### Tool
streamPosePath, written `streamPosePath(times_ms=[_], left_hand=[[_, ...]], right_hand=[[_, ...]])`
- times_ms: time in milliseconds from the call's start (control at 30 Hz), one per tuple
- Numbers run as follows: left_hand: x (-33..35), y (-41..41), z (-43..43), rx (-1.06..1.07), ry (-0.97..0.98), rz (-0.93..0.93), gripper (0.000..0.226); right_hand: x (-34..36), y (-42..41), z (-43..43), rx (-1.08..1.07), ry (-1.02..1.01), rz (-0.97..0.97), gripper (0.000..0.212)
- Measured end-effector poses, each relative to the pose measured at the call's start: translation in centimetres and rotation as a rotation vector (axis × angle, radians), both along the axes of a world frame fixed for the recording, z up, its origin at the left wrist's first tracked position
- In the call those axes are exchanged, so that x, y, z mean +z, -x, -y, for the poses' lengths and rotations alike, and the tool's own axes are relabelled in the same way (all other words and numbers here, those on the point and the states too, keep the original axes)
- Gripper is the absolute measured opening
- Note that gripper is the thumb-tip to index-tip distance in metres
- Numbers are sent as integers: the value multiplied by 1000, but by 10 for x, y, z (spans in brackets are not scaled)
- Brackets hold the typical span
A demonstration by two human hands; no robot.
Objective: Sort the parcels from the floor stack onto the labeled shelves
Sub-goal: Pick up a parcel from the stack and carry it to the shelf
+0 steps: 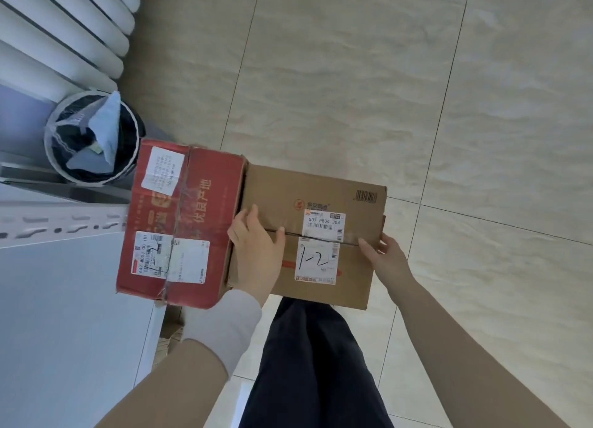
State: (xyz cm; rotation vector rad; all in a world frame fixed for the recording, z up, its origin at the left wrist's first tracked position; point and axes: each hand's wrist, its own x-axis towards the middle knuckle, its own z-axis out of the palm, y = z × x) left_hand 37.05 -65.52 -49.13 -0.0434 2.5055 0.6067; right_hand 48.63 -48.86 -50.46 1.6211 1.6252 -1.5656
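Brown parcel (321,190), hand-marked 1-2, hangs level over the floor, butted against the red parcel (179,222) on the white shelf (64,299). Left hand (256,251) clasps its left edge and right hand (388,257) grips the right edge, probably keeping the label readable.

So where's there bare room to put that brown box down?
Open tiled floor lies ahead of and right of the brown box. The pale surface at left, nearer than the red box, is bare too. It's crowded at far left, where red box, bin and radiator cluster.
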Motion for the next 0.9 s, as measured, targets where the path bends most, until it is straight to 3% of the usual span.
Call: streamPosePath(times_ms=[167,333,600,767,900], left_hand=[[-12,-3,0,165,-30,33,70],[-14,-7,-2,202,-11,16,77],[-13,1,-14,283,69,41,80],[8,-8,-3,176,51,16,79],[46,-22,2,227,-10,-10,72]], right_hand=[[-17,-7,7,-17,11,41,63],[-19,-11,1,-19,-46,32,55],[-21,-22,-2,-205,39,-51,56],[6,-28,0,-291,41,-86,51],[52,-33,-6,-280,-15,-91,52]])
